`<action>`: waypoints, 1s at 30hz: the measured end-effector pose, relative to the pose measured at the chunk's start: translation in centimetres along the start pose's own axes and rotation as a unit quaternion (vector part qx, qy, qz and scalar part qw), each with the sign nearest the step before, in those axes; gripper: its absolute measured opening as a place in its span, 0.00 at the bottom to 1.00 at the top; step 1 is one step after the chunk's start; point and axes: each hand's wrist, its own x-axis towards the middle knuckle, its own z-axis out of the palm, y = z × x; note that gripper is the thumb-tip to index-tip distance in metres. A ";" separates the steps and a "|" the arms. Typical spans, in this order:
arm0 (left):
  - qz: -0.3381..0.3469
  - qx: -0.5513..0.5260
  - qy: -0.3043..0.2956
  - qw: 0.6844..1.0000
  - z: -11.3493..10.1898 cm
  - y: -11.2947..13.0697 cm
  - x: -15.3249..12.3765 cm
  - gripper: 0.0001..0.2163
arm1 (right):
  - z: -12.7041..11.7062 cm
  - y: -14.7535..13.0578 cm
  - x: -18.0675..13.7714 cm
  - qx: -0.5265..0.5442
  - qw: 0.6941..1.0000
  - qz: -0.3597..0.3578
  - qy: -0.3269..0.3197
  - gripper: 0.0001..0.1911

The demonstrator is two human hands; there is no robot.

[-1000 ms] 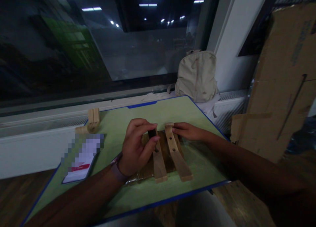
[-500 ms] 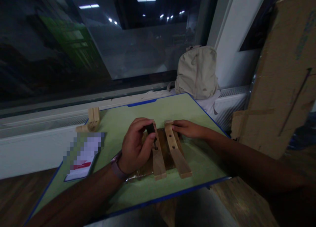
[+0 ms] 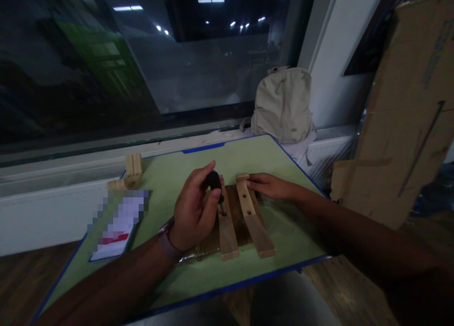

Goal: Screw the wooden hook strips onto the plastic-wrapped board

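My left hand (image 3: 193,210) is closed around the black handle of a screwdriver (image 3: 214,181), its index finger lifted off the handle. The screwdriver's tip sits at a hole in the left wooden piece (image 3: 229,238). Beside that lies a second curved wooden piece (image 3: 257,229) with two dark holes showing. My right hand (image 3: 271,186) grips the upper end of this right piece, fingertips partly hidden behind it. Under both pieces is a brown, shiny, tape-covered sheet (image 3: 236,207) on the green table (image 3: 287,222).
A phone or tablet (image 3: 120,226), its screen partly blurred out, lies on the left. Behind it stand light wooden parts (image 3: 133,170) at the table's edge. A beige backpack (image 3: 283,106) leans by the window, and large cardboard (image 3: 404,108) stands on the right.
My left index finger has risen off the top of the screwdriver handle, so more of the handle shows. The right hand and both wooden pieces stay in place.
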 end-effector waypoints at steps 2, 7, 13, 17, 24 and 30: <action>-0.013 -0.040 0.005 0.999 0.3 0.1 -0.2 0.25 | 0.0 -0.1 0.0 0.000 1.000 0.001 0.002 0.31; 0.021 -0.033 -0.001 0.999 0.0 0.0 0.2 0.17 | 0.0 -0.2 0.0 0.000 1.000 0.008 -0.003 0.32; 0.036 0.045 0.001 0.998 -0.2 0.0 0.2 0.21 | -0.1 -0.1 0.1 -0.011 1.000 0.003 0.006 0.32; -0.028 -0.039 -0.011 0.999 0.2 -0.1 -0.4 0.22 | -0.1 0.0 0.1 -0.014 1.000 -0.002 0.001 0.32; 0.044 0.008 0.013 0.999 -0.2 -0.1 0.4 0.19 | -0.1 0.3 0.1 -0.014 1.000 -0.003 0.003 0.32; -0.024 -0.071 0.011 0.997 0.3 0.2 -0.1 0.18 | -0.1 0.4 0.2 -0.006 1.000 -0.001 -0.005 0.32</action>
